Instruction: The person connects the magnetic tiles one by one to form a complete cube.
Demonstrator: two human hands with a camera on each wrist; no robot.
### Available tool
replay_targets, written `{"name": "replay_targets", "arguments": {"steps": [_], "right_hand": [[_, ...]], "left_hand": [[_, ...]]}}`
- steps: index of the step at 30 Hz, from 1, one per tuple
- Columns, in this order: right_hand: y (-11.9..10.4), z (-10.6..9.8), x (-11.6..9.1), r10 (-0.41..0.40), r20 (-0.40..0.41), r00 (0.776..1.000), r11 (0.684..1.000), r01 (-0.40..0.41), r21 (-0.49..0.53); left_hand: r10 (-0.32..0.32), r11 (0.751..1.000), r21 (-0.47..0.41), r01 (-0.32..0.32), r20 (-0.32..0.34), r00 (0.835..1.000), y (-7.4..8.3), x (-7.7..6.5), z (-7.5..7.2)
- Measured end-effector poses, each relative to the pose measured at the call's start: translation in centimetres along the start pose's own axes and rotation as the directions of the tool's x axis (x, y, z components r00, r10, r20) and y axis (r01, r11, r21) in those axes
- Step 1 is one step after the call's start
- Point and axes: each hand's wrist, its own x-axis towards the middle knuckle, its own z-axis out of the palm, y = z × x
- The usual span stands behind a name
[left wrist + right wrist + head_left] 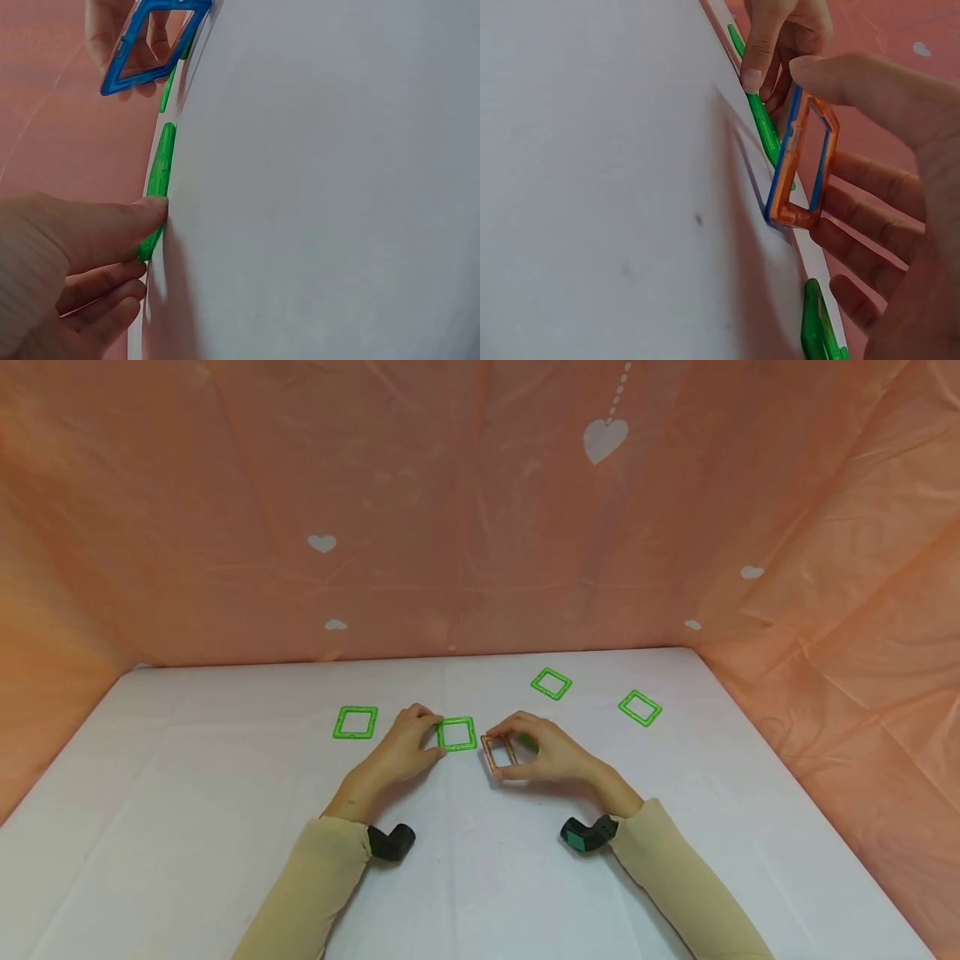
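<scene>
My left hand (405, 750) pinches a green square frame tile (473, 733) by its left side; in the left wrist view this tile (159, 176) shows edge-on, low over the white table. Just to its right, my right hand (551, 752) holds a tilted square tile between thumb and fingers. From the head it looks orange (489, 755). The right wrist view shows an orange frame (778, 202) with a blue frame (779, 174) against it, both in that grip. A small green piece (528, 742) lies behind the right hand, mostly hidden.
On the white table (225, 827), one green square tile (356, 736) lies left of my left hand. Two more lie toward the back right, a nearer-centre green tile (546, 692) and a far-right green tile (632, 715). An orange curtain (450, 527) stands behind the table.
</scene>
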Motion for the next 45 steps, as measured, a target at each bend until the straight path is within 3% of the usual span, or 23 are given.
{"name": "replay_targets", "arguments": {"steps": [10, 16, 23, 30, 45], "right_hand": [[0.2, 0.0, 0.5, 0.086, -0.044, 0.995, 0.988, -0.079, 0.134], [0.3, -0.2, 1.0, 0.153, -0.052, 0.987, 0.965, -0.138, 0.222], [0.4, -0.1, 1.4, 0.167, -0.040, 0.985, 0.939, -0.147, 0.312], [0.5, -0.1, 1.9, 0.234, -0.026, 0.972, 0.894, -0.205, 0.398], [0.6, -0.1, 2.5, 0.290, -0.025, 0.957, 0.841, -0.242, 0.484]], "left_hand": [[0.021, 1.000, -0.011, -0.021, -0.019, 1.000, -0.3, 0.0, 0.1], [0.011, 1.000, -0.014, -0.011, -0.023, 1.000, -0.3, 0.1, 0.1], [0.019, 1.000, -0.015, -0.020, -0.032, 0.999, -0.4, 0.1, 0.2], [0.008, 1.000, -0.027, -0.009, -0.040, 0.999, -0.4, 0.0, 0.2], [0.003, 0.999, -0.044, -0.005, -0.039, 0.999, -0.4, 0.0, 0.3]]}}
